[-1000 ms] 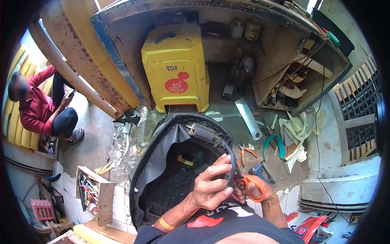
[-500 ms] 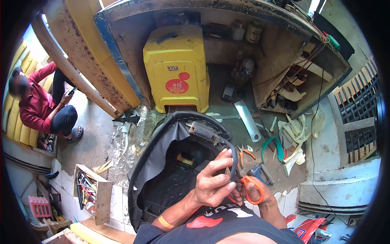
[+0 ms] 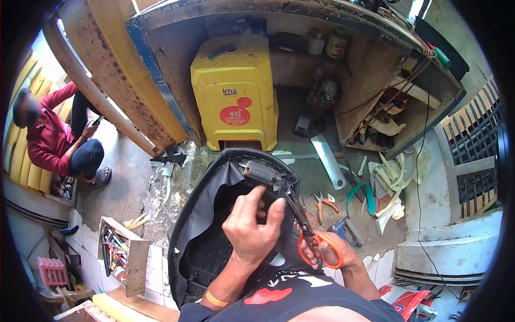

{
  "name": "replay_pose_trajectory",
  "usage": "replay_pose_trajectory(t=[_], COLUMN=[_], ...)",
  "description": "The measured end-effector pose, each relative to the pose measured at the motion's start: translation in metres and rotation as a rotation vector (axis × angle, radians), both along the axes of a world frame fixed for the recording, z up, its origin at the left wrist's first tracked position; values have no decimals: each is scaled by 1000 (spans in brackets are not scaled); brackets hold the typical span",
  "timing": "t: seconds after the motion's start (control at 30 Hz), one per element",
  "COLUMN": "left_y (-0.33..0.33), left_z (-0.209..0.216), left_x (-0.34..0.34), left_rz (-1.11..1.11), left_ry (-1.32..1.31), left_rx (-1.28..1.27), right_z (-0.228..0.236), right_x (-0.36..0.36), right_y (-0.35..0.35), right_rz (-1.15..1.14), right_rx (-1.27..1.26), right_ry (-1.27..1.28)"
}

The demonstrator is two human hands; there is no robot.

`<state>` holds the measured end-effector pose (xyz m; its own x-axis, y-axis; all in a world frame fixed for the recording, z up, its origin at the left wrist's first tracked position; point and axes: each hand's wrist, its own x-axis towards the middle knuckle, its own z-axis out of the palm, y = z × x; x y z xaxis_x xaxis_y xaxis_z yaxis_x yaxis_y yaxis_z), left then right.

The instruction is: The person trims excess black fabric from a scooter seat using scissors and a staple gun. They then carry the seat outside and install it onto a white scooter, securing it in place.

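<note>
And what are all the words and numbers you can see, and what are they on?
I won't copy words or brands, but here's where printing shows:
Yellow stool, upper mark: small dark print.
Same stool, big red circle: pale print; its lower lines are too blurred to read.
Black shirt: white lettering, partly hidden.
Red-and-white thing, lower right: a blue mark, too unclear to read.
Jar on the shelf: label too small to read.
</note>
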<state>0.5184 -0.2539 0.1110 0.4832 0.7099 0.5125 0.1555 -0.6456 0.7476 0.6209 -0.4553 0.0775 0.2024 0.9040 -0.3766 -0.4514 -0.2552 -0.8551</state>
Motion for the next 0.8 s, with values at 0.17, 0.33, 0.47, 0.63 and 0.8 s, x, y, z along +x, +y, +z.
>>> replay_pose_trajectory(t=[0.17, 0.33, 0.47, 0.63, 0.8], left_y=[-3, -5, -13, -24, -32], left_z=[4, -5, -10, -11, -17], left_x=[13, 19, 20, 21, 20], left_rz=[120, 99, 58, -28, -53], left_ry=[106, 67, -60, -200, -242], left_rx=[197, 81, -169, -435, -527], right_z=[-14, -10, -15, -12, -5], right_x=[3, 4, 1, 5, 0], right_y=[-2, 0, -5, -6, 1], right_rz=[27, 28, 26, 49, -22], right_rx=[87, 73, 90, 118, 140], right_ry=[75, 41, 44, 132, 193])
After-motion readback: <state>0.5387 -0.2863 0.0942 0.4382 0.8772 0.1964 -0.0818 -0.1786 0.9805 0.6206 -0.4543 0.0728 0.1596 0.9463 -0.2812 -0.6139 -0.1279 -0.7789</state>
